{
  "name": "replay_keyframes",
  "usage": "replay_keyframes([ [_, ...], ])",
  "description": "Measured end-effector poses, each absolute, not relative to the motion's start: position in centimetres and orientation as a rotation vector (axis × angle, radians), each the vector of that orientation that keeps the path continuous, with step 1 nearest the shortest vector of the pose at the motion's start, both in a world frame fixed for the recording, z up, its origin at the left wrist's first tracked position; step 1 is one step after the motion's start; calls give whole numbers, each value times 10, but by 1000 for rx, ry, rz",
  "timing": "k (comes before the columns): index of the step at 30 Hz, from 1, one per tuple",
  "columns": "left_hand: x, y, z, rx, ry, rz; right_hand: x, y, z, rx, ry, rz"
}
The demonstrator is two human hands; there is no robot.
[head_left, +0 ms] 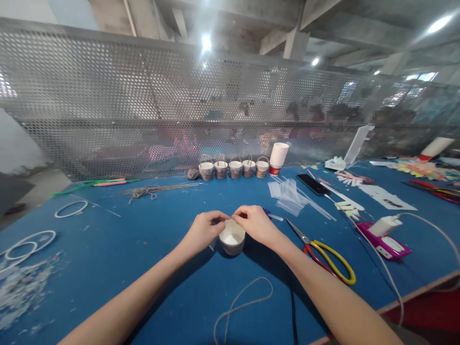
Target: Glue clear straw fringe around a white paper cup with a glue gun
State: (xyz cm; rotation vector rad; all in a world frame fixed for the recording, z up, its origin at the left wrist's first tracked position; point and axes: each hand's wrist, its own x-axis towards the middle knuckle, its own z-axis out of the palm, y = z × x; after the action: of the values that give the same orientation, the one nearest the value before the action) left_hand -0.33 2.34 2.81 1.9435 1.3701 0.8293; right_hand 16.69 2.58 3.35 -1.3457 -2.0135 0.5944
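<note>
A small paper cup (232, 245), white inside with a grey-brown outside, stands upright on the blue table in front of me. My left hand (207, 229) is closed at the cup's far left rim, thumb and fingertips pinched on the edge. Across from it, my right hand (256, 222) pinches the far right rim, and the two sets of fingertips nearly meet. Whether something thin is also between the fingers is too small to see. A loop of grey cord (247, 303) lies on the table just nearer to me than the cup.
Several small handled cups (235, 169) line the back beside stacked paper cups (279, 157). To the right lie scissors (319, 254), clear strips (287, 194), a phone (313, 184) and a purple power strip (384, 242). White rings (30, 247) and grey cords (143, 191) are leftward.
</note>
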Motion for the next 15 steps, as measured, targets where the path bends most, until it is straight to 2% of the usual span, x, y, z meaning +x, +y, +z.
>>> replay_keyframes([
  [15,2,22,30,1910,1367,896,165,23,34,-1363,-2040,554],
])
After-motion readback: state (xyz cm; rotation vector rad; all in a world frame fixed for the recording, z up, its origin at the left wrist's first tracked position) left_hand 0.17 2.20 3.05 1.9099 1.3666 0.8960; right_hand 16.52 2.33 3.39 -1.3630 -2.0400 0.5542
